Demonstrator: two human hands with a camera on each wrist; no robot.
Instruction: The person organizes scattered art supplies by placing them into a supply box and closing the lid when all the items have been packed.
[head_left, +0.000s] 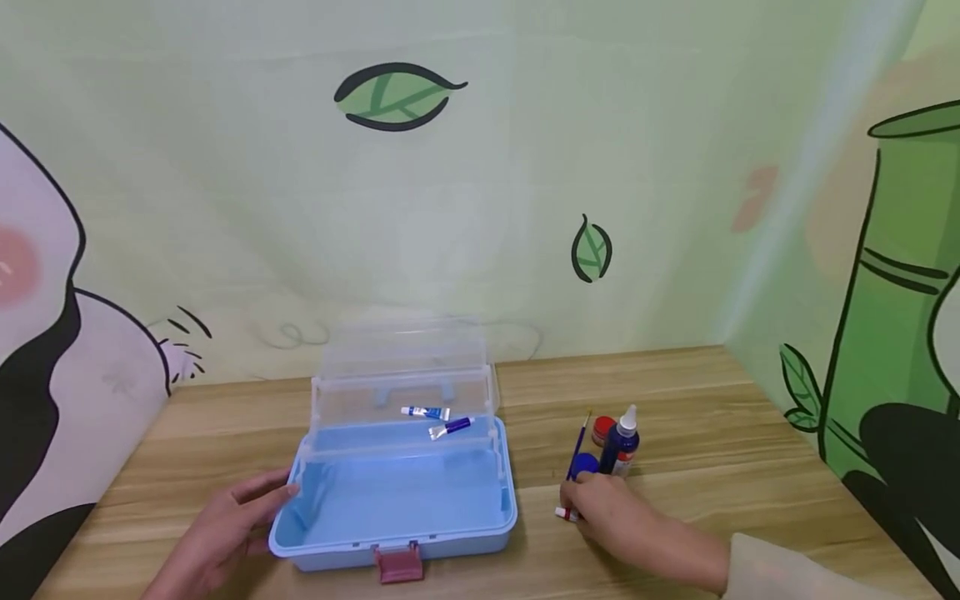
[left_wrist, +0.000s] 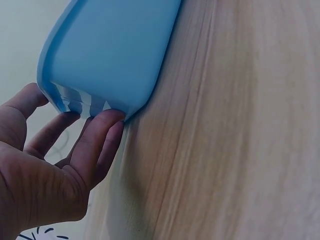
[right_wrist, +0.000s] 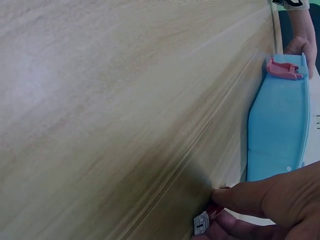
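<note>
At the right of the table [head_left: 697,379], the right hand [head_left: 618,515] pinches a small red-and-white tube [right_wrist: 201,224] between thumb and fingers, which are nearly closed; one pale end of it projects. Contact between tube and tabletop cannot be confirmed. The left hand [head_left: 236,521] holds the left end of the blue box [head_left: 405,500], fingers bent against the wall and thumb at the rim, a light and partial grip.

Just beyond the right hand stand a blue jar [head_left: 585,463], a brush [head_left: 580,440], a red jar [head_left: 602,429] and a dark bottle [head_left: 619,447], which is upright with a white nozzle. The box sits left of these, apart from them, its clear lid [head_left: 405,350] raised and its pink latch [head_left: 400,564] hanging at the front. A blue-and-white tube [head_left: 426,412] and a purple tube [head_left: 451,428] lie toward the back of the box; their exact seating is unclear.

Step in hand, as judged: picking up the red-and-white tube. The next move calls for a firm pinch and a lift clear of the blue jar and bottle, with the box kept steady.
</note>
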